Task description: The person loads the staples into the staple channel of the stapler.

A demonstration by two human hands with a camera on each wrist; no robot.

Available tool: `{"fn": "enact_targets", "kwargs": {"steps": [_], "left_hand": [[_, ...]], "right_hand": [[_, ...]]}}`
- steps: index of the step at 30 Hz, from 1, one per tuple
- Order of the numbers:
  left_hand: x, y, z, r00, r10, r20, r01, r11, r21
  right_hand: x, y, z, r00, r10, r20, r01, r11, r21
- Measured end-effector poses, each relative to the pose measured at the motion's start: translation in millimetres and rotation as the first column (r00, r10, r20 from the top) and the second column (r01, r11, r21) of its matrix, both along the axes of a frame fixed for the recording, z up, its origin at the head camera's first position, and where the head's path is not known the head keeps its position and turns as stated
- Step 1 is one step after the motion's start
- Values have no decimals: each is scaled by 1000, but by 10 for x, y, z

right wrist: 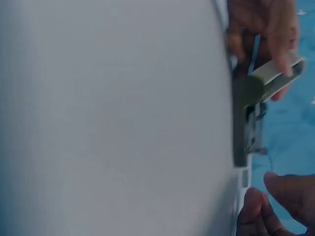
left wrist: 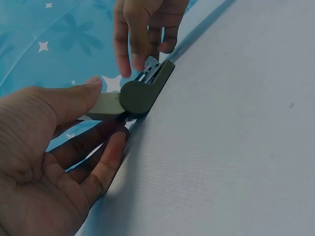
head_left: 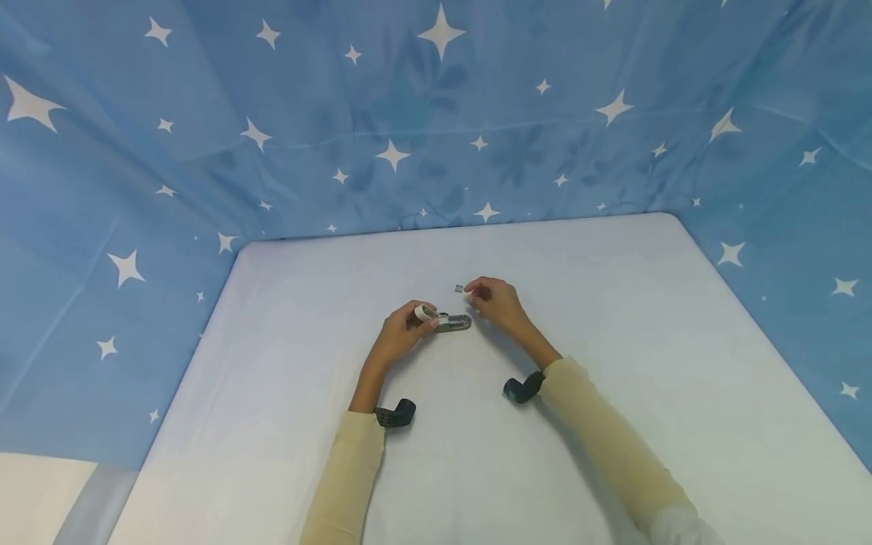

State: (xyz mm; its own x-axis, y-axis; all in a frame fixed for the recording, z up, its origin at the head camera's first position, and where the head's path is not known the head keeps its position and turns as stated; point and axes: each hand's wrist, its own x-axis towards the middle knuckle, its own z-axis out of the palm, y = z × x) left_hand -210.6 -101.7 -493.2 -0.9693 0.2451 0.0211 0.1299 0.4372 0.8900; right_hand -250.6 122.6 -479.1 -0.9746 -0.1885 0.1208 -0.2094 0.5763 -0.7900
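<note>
A pale stapler (head_left: 453,323), its top arm swung back and its metal magazine exposed, lies on the table. My left hand (head_left: 403,331) holds the raised arm between thumb and fingers. In the left wrist view, the stapler's round hinge (left wrist: 138,97) sits just beyond the left fingertips. My right hand (head_left: 499,303) is beyond the stapler's front end, its fingers bent and the thumb apart from them in the right wrist view. Close to these fingertips is a small silvery piece (head_left: 459,288), with something white beside it. It is too small to identify.
The white-covered table (head_left: 436,469) extends around both hands. A blue curtain (head_left: 436,113) with white stars hangs behind and along the sides. Dark wrist cameras are strapped to the left wrist (head_left: 397,414) and right wrist (head_left: 523,388).
</note>
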Motion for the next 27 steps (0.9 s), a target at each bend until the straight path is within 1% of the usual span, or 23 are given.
{"fn": "enact_targets", "kwargs": {"steps": [2, 4, 7, 10, 13, 16, 18, 20, 22, 25, 27], "left_hand": [[-11, 2, -8, 1000, -3, 3, 3, 1000, -3], [-14, 2, -14, 1000, -9, 7, 9, 1000, -8], [-11, 6, -14, 1000, -16, 7, 16, 1000, -19], [-7, 10, -4, 1000, -1, 7, 1, 1000, -17], [-3, 15, -14, 1000, 9, 11, -9, 1000, -12], [5, 23, -34, 1000, -6, 14, 6, 1000, 2], [8, 27, -38, 1000, -20, 10, 20, 1000, 8], [9, 26, -37, 1000, -25, 6, 25, 1000, 7], [6, 23, -28, 1000, -18, 1, 18, 1000, 1], [-5, 13, -11, 1000, -4, -1, 4, 1000, -14], [-21, 5, 0, 1000, -1, -3, 1, 1000, -15]], "right_hand": [[-70, -6, -3, 1000, 19, -2, -18, 997, 72], [-126, -12, -13, 1000, 30, 8, -30, 992, 119], [-199, -27, -17, 999, 42, 24, -45, 987, 151], [-271, -55, -13, 998, 50, 30, -55, 981, 186], [-334, -82, -29, 998, 31, 46, -42, 968, 246], [-365, -93, -60, 997, -1, 75, -22, 953, 301], [-369, -94, -72, 996, -13, 83, -13, 950, 312], [-367, -89, -75, 997, -16, 74, -6, 957, 291], [-361, -85, -70, 998, -8, 70, -8, 973, 229], [-352, -79, -37, 996, 21, 86, -27, 997, 71], [-346, -75, -7, 991, 54, 122, -49, 998, -38]]}}
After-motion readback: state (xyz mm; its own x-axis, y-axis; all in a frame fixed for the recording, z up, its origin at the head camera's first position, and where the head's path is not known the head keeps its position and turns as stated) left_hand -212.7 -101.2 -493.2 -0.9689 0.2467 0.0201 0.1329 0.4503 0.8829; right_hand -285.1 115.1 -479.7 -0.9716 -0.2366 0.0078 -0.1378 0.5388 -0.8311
